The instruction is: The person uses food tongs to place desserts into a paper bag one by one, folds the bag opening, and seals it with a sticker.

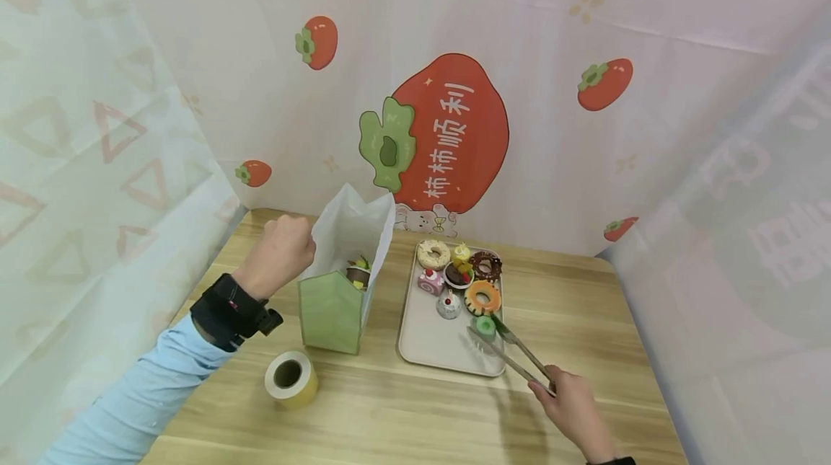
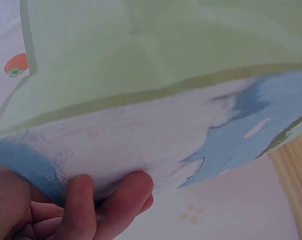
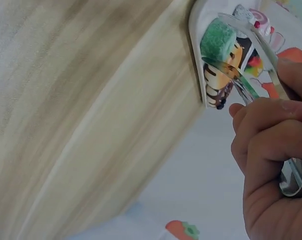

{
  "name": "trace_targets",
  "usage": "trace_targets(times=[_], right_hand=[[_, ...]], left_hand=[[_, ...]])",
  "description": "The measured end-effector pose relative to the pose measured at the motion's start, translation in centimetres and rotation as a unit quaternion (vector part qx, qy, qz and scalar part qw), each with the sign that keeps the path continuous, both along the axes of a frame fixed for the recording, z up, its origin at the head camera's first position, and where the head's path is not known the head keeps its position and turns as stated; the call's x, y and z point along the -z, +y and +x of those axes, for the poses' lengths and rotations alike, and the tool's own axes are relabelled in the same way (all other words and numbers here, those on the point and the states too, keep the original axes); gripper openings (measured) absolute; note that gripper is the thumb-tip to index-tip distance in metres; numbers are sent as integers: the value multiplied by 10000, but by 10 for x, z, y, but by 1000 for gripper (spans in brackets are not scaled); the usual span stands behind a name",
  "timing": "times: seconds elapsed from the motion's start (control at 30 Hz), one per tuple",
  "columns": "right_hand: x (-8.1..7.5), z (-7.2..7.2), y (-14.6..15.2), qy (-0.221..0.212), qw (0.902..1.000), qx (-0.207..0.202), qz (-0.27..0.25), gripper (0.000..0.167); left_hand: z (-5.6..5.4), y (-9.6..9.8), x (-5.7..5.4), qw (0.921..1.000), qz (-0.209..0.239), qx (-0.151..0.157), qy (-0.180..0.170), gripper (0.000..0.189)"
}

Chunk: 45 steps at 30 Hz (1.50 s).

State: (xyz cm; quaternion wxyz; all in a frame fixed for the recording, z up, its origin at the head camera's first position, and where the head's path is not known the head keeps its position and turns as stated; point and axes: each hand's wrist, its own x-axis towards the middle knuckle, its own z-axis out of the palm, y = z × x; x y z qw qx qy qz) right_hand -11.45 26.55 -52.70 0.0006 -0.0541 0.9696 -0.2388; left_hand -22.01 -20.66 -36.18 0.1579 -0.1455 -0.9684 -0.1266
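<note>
My left hand (image 1: 280, 252) grips the upper left edge of a green and white paper bag (image 1: 331, 313), which stands upright with its mouth open. A small cup-shaped dessert with fruit on top (image 1: 358, 274) shows inside it. In the left wrist view, fingertips (image 2: 133, 187) press against the bag's side panel (image 2: 140, 135). My right hand (image 1: 571, 407) holds metal tongs (image 1: 527, 355). The tong tips lie on either side of a small green cake (image 1: 483, 326) at the tray's right side; in the right wrist view they overlap this green cake (image 3: 218, 40).
On the beige tray (image 1: 431, 342) sit several toy sweets, among them an orange-iced donut (image 1: 483, 298), a chocolate donut (image 1: 485, 266) and a pink cake (image 1: 431, 281). A roll of yellow tape (image 1: 300, 387) stands in front of the bag. Printed cloth (image 1: 545, 162) surrounds the wooden table (image 1: 363, 422).
</note>
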Motion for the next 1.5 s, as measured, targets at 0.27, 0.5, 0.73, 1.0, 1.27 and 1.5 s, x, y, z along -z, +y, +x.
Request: trace_targets(times=[0.27,0.5,0.73,1.0,1.27,1.5], right_hand=[[6,0,-5,261,9996,-12,125,25],[10,10,5,557,9984,-4,-91,27],[7,17,16,954,9945,-48,-441,16],[-19,18,17,34,9905,332,-1338,11],[-59,4,0,-37,9806,-37,-1958,12],[-86,-16,-26,-717,9558,-192,-2844,25]], left_hand=[[0,1,-3,9999,-78,-8,139,44],[0,2,-2,9999,-101,19,4,43],[-1,2,-1,9999,-132,19,77,43],[-2,2,0,9999,-76,71,46,43],[-2,0,1,9999,-20,95,39,42],[-1,1,0,10000,26,89,-24,41]])
